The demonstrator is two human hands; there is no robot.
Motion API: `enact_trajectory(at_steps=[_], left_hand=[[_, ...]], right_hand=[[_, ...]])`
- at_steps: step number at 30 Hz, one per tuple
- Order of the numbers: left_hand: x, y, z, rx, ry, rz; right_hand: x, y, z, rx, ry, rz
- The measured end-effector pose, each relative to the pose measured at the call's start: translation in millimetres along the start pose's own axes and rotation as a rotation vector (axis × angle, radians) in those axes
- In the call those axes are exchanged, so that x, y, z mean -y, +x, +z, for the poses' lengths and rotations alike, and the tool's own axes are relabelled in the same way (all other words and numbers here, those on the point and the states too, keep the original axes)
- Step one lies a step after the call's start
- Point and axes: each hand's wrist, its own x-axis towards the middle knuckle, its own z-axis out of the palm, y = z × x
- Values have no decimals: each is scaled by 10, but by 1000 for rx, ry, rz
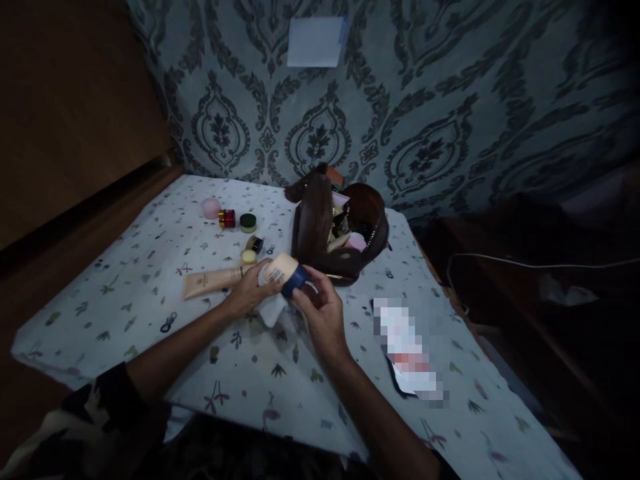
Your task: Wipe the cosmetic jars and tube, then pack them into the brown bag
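Held between both hands is a cream-coloured bottle point(280, 268) with a dark blue cap and small print, tilted to the right. My left hand point(249, 292) grips its body, with a white tissue or cloth point(274, 313) hanging below. The fingers of my right hand point(323, 313) close on the cap. Beside my left hand lies a beige tube point(207, 283). Behind it are a yellow round piece point(249, 256), a small dark jar point(255, 243), a dark green-lidded jar point(248, 223), a red jar point(228, 219) and a pink round container point(211, 208).
An unzipped brown bag point(316, 230) full of cosmetics stands behind my right hand. To the right lies a phone-like object point(407, 353), its face pixelated. Patterned cloth point(130, 293) covers the table. A wooden cabinet point(80, 120) borders the left; a white cable point(525, 256) runs at right.
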Motion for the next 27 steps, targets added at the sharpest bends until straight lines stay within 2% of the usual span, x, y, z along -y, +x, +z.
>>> enact_trajectory(at_steps=[6, 8, 15, 18, 21, 27], left_hand=[[12, -28, -6, 15, -55, -18], [1, -44, 1, 30, -79, -23], [-26, -47, 21, 45, -129, -1], [-24, -35, 11, 42, -73, 10], [-12, -26, 2, 37, -27, 36], [31, -22, -18, 42, 36, 56]], right_hand=[[0, -27, -4, 32, -159, -151], [-16, -43, -1, 59, -167, -162], [-57, -34, 32, 52, 4, 28], [-59, -10, 32, 69, 12, 50], [-58, -12, 26, 25, -42, 6], [-80, -53, -11, 6, -290, -141]])
